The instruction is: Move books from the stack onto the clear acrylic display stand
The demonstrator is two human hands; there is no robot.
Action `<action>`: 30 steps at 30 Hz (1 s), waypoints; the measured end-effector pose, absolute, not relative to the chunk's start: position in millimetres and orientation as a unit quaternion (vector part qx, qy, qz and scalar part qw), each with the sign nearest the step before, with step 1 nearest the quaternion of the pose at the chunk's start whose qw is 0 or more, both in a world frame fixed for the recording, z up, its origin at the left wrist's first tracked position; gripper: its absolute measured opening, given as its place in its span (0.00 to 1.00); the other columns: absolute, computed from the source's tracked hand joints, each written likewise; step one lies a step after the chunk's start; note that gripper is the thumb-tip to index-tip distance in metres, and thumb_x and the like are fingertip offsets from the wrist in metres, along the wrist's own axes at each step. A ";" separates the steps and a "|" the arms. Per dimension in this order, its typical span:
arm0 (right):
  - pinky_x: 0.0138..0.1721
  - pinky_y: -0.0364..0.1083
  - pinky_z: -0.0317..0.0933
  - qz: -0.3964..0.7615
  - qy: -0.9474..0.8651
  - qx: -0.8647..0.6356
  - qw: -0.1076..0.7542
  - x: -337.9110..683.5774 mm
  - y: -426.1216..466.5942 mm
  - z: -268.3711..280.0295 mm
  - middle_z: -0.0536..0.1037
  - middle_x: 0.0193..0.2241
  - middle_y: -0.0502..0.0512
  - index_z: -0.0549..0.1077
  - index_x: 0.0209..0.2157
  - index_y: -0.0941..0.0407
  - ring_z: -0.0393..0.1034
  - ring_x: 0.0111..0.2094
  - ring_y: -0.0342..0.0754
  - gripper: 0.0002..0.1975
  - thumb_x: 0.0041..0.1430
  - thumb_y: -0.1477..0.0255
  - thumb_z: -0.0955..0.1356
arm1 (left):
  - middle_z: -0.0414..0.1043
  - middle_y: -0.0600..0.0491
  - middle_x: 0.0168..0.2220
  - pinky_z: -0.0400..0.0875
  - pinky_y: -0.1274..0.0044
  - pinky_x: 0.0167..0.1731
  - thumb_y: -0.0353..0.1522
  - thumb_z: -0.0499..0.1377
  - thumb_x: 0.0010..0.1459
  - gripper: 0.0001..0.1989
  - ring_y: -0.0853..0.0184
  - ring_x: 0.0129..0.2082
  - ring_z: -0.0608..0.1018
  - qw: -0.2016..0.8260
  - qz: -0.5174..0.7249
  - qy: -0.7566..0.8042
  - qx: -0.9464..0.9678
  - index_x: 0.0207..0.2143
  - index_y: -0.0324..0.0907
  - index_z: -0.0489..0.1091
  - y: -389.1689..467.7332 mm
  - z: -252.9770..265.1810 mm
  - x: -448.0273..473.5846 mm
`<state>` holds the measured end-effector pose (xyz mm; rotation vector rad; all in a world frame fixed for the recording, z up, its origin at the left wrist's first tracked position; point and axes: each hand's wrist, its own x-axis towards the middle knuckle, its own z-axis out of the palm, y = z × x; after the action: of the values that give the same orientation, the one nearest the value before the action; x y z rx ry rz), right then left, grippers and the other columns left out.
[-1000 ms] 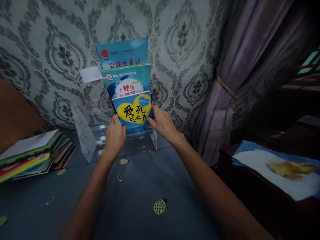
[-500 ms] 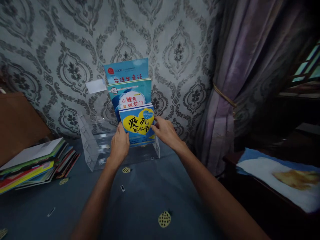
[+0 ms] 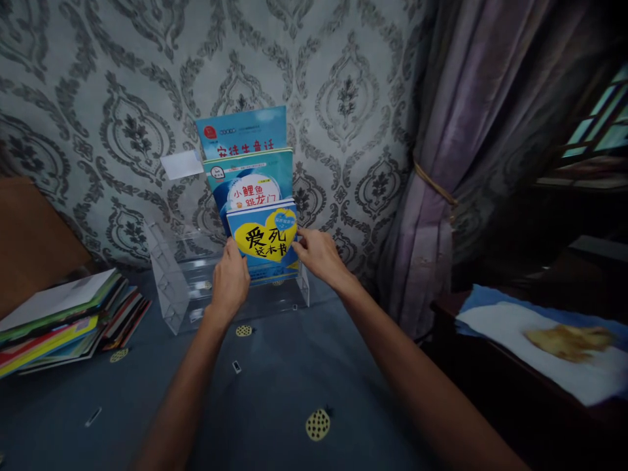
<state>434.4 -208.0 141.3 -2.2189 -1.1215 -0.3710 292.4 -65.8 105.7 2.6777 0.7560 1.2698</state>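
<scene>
A small blue book with a yellow heart on its cover (image 3: pixel 265 237) stands upright between my hands at the front of a clear tiered rack (image 3: pixel 169 288). My left hand (image 3: pixel 230 278) grips its left edge, fingers partly hidden from view. At its right edge, my right hand (image 3: pixel 318 255) pinches the book between thumb and fingers. Behind it rises a teal book (image 3: pixel 220 186) with a white oval title. Farther back stands a taller light-blue book (image 3: pixel 245 131) with red lettering. Both lean in the rack's right part.
A stack of books and papers (image 3: pixel 59 320) lies left on the blue cloth-covered table (image 3: pixel 275 418), near a brown box-like thing (image 3: pixel 34 242). A white card (image 3: pixel 181 165) sticks up at the rack's back left. Purple curtain (image 3: pixel 432 216) and a dark side table (image 3: pixel 451 311) are right.
The whole scene has shifted slightly left and up in the view. Both hands keep their hold on the heart-cover book, which stays at about the same place in the rack.
</scene>
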 end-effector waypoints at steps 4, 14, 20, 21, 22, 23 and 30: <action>0.37 0.47 0.57 -0.148 -0.428 -0.839 0.302 435.0 -206.8 138.7 0.82 0.36 0.61 0.78 0.39 0.57 0.75 0.38 0.54 0.10 0.63 0.74 0.64 | 0.73 0.36 0.51 0.75 0.60 0.48 0.26 0.51 0.62 0.23 0.50 0.50 0.79 0.032 0.407 0.259 0.875 0.59 0.36 0.55 -67.4 107.5 291.7; 0.39 0.47 0.59 -0.140 -0.425 -0.842 0.303 432.8 -206.0 140.2 0.82 0.37 0.62 0.78 0.43 0.58 0.75 0.39 0.54 0.12 0.62 0.75 0.64 | 0.73 0.36 0.51 0.74 0.61 0.49 0.25 0.51 0.61 0.24 0.50 0.51 0.78 0.049 0.407 0.262 0.874 0.60 0.37 0.56 -72.0 109.0 291.9; 0.38 0.47 0.60 -0.129 -0.415 -0.850 0.297 428.8 -207.1 144.1 0.83 0.39 0.61 0.78 0.43 0.58 0.76 0.40 0.55 0.12 0.62 0.74 0.64 | 0.72 0.34 0.52 0.74 0.60 0.48 0.23 0.50 0.60 0.24 0.48 0.51 0.77 0.064 0.410 0.251 0.874 0.59 0.33 0.56 -73.7 109.3 292.5; 0.38 0.47 0.60 -0.128 -0.415 -0.849 0.301 428.9 -207.5 144.4 0.83 0.38 0.61 0.78 0.43 0.58 0.76 0.40 0.55 0.12 0.62 0.73 0.64 | 0.71 0.34 0.53 0.74 0.60 0.49 0.23 0.50 0.60 0.24 0.48 0.52 0.77 0.066 0.413 0.247 0.874 0.60 0.33 0.55 -73.0 109.2 292.3; 0.38 0.47 0.60 -0.127 -0.416 -0.847 0.304 429.4 -208.1 144.8 0.83 0.38 0.61 0.78 0.43 0.58 0.76 0.40 0.54 0.13 0.62 0.73 0.64 | 0.71 0.34 0.53 0.74 0.60 0.49 0.23 0.50 0.60 0.25 0.48 0.52 0.77 0.069 0.414 0.244 0.874 0.60 0.34 0.55 -72.0 109.2 291.9; 0.38 0.46 0.60 -0.124 -0.420 -0.845 0.308 430.2 -208.9 145.2 0.83 0.38 0.61 0.78 0.44 0.58 0.76 0.39 0.54 0.13 0.62 0.72 0.64 | 0.71 0.34 0.53 0.74 0.60 0.49 0.24 0.50 0.60 0.25 0.49 0.52 0.77 0.071 0.414 0.241 0.875 0.60 0.35 0.55 -70.7 109.4 291.2; 0.43 0.49 0.63 -0.126 -0.429 -0.826 0.342 442.3 -217.6 148.7 0.83 0.37 0.60 0.76 0.53 0.60 0.76 0.40 0.55 0.20 0.62 0.69 0.66 | 0.75 0.41 0.48 0.74 0.62 0.48 0.26 0.49 0.63 0.18 0.53 0.47 0.79 0.098 0.403 0.201 0.888 0.55 0.38 0.61 -56.6 116.6 281.4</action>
<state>442.3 -217.6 148.7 -2.1486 -1.1158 -0.3265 281.4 -56.6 116.6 2.6275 0.5935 1.1920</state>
